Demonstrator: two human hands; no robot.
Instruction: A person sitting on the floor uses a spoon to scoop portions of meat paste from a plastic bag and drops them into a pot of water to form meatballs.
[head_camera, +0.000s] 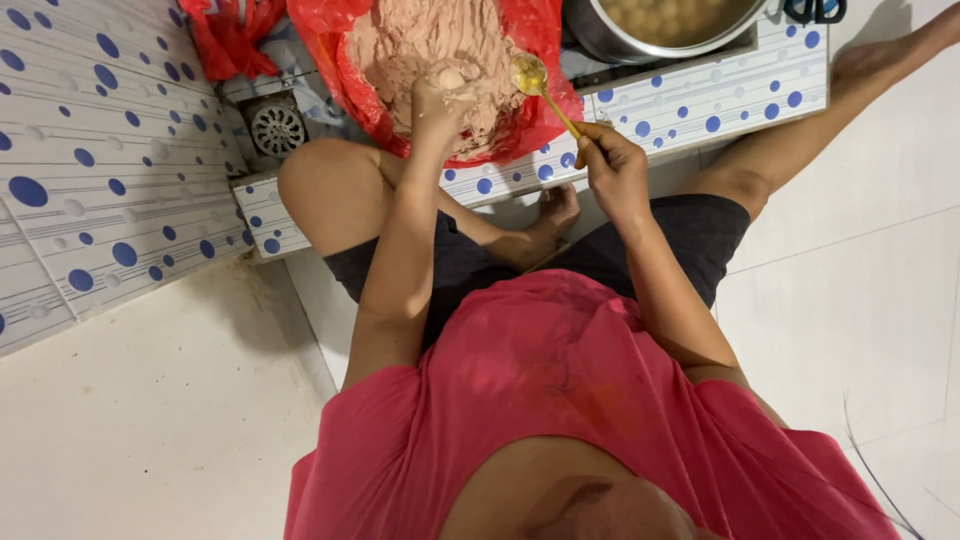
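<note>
I sit on the floor and look down at my lap. My left hand (440, 95) is closed on a lump of pinkish paste (450, 77), squeezed up over a big mass of the same paste (425, 40) lying in a red plastic bag (335, 55). My right hand (612, 165) grips the handle of a golden spoon (530, 75), its bowl raised just right of the left hand, over the bag's edge.
A metal pot (610, 40) with pale round balls in liquid stands at the top right on a low step tiled white with blue dots (700, 105). A round floor drain (277, 128) lies at the left. A dotted tiled wall (90, 170) rises on the left.
</note>
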